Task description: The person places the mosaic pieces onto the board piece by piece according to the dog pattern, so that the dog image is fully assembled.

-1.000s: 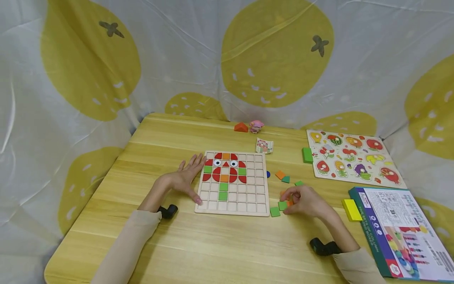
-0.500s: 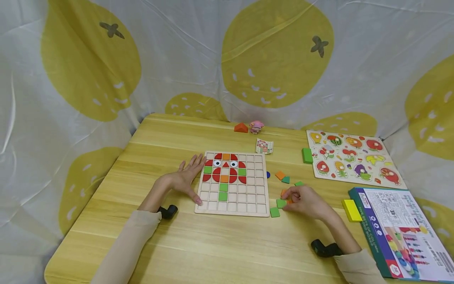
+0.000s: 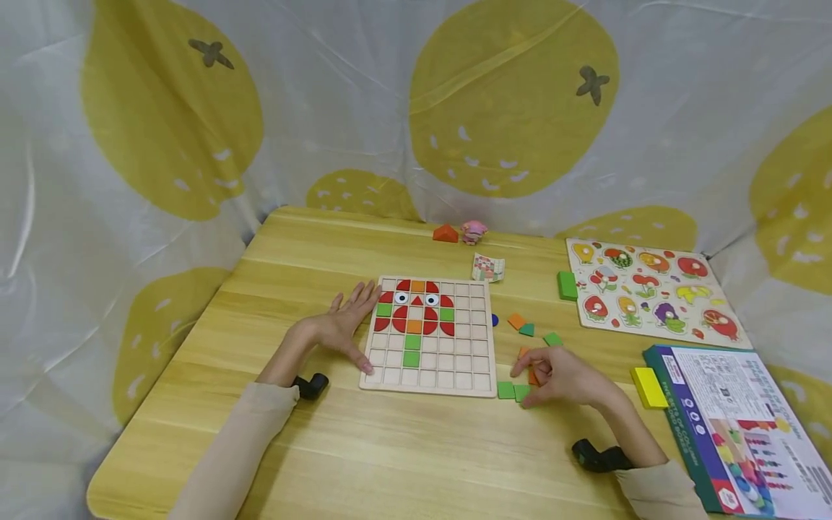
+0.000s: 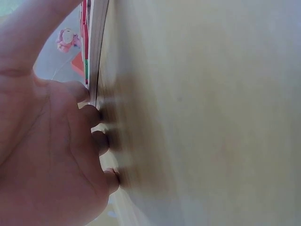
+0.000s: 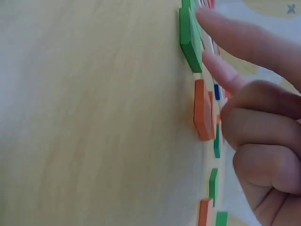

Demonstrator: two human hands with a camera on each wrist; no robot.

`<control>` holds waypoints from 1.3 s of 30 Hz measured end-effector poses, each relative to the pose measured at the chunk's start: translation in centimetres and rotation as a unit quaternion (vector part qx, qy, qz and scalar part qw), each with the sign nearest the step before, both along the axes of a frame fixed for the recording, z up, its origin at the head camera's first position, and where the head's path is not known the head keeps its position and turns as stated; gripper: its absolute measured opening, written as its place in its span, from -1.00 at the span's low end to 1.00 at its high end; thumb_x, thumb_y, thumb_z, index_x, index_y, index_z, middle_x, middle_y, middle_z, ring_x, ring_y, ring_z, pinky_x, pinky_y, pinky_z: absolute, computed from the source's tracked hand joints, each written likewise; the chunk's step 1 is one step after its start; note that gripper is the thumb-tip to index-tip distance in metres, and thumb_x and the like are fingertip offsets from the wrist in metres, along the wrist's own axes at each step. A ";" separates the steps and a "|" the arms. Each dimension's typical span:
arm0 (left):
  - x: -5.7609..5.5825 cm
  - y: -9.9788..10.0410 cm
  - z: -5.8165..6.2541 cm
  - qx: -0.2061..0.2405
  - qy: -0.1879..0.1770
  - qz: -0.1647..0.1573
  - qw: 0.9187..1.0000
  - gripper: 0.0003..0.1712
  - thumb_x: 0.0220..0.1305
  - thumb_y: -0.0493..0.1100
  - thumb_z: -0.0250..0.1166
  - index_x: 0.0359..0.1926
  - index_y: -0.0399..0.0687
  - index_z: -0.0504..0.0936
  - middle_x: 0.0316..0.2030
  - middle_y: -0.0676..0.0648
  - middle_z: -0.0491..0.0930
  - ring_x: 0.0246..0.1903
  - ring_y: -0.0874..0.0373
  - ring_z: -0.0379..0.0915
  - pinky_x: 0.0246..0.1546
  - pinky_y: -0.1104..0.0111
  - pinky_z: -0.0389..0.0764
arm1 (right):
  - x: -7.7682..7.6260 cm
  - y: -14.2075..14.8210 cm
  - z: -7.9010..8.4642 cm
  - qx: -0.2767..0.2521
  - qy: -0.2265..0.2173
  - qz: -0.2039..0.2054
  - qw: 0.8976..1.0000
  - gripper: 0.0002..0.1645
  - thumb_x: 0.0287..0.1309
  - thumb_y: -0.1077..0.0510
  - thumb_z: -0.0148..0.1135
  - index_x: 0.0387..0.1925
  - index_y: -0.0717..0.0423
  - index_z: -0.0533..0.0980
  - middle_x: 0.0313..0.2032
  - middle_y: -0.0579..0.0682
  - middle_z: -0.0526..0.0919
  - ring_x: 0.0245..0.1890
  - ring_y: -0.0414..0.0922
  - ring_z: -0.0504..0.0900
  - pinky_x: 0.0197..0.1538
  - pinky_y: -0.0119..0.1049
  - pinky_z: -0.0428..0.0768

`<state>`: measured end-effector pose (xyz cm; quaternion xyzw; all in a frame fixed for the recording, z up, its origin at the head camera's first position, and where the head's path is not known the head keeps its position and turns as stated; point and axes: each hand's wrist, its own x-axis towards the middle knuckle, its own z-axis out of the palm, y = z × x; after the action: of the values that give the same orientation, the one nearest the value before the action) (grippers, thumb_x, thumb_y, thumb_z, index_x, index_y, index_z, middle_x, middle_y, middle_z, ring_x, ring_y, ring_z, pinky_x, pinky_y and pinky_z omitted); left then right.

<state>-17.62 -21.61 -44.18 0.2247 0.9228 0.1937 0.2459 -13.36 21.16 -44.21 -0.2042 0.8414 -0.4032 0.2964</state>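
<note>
My left hand (image 3: 334,332) has its fingers spread at the left side of the wooden grid board (image 3: 455,379), the thumb resting on its lower left corner. Red, orange and green pieces and two eye pieces fill part of the grid. My right hand (image 3: 565,375) is low to the right of the board. Its thumb and index finger reach apart around a green square tile (image 5: 190,37), the thumb at or very near it; contact is unclear. This tile lies flat beside another green tile (image 3: 505,390). The other right fingers curl inward in the right wrist view.
Orange (image 3: 516,321), teal (image 3: 527,329) and green tiles (image 3: 552,339) lie beyond the right hand. A picture card (image 3: 488,268) lies behind the board. At right are a fruit puzzle (image 3: 650,289), a green block (image 3: 568,286), a yellow block (image 3: 648,388) and a box (image 3: 728,426).
The green tile near my right hand has slid toward the front, ending beside the other green tile. Right thumb and index have spread wider. My left hand has stayed on the board.
</note>
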 end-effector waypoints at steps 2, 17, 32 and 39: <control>-0.1 0.1 0.0 0.001 0.000 -0.001 1.000 0.73 -0.40 0.34 0.58 0.51 -0.09 -0.47 0.50 -0.22 -0.62 0.49 -0.23 -0.68 0.39 -0.29 -0.48 | 0.1 0.4 -0.1 -0.001 -0.019 0.004 1.000 -0.52 -0.23 0.18 0.58 -0.19 0.18 0.59 -0.64 -0.10 0.19 -0.62 -0.27 0.20 -0.57 -0.48 0.14; 0.0 -0.3 -0.3 0.002 0.000 0.001 1.000 0.74 -0.40 0.36 0.57 0.51 -0.09 -0.47 0.50 -0.21 -0.63 0.49 -0.23 -0.69 0.39 -0.29 -0.48 | 0.1 0.5 -0.2 0.010 0.032 -0.001 0.999 -0.63 0.00 0.10 0.46 -0.20 0.20 0.53 -0.62 -0.12 0.30 -0.60 -0.32 0.27 -0.54 -0.51 0.25; 0.1 0.0 0.1 0.000 0.002 -0.006 1.000 0.73 -0.38 0.34 0.57 0.50 -0.11 -0.48 0.49 -0.24 -0.63 0.49 -0.25 -0.69 0.38 -0.29 -0.49 | 1.4 -13.3 1.0 0.013 0.113 -0.036 0.993 -0.74 -0.16 0.03 0.56 -0.38 -0.03 0.67 -0.76 -0.17 0.22 -0.68 -0.26 0.19 -0.55 -0.46 0.11; 0.1 0.1 0.3 0.003 0.000 -0.004 1.000 0.72 -0.36 0.33 0.57 0.51 -0.12 -0.48 0.49 -0.25 -0.63 0.49 -0.26 -0.68 0.38 -0.29 -0.48 | 1.6 -17.1 1.0 0.037 0.149 -0.031 0.988 -0.74 -0.21 0.04 0.57 -0.42 0.00 0.68 -0.77 -0.18 0.36 -0.71 -0.27 0.30 -0.64 -0.45 0.17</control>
<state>-17.49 -21.54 -43.89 0.2287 0.9214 0.1953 0.2462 -11.77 4.05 -43.21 -0.2248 0.8965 -0.3458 0.1619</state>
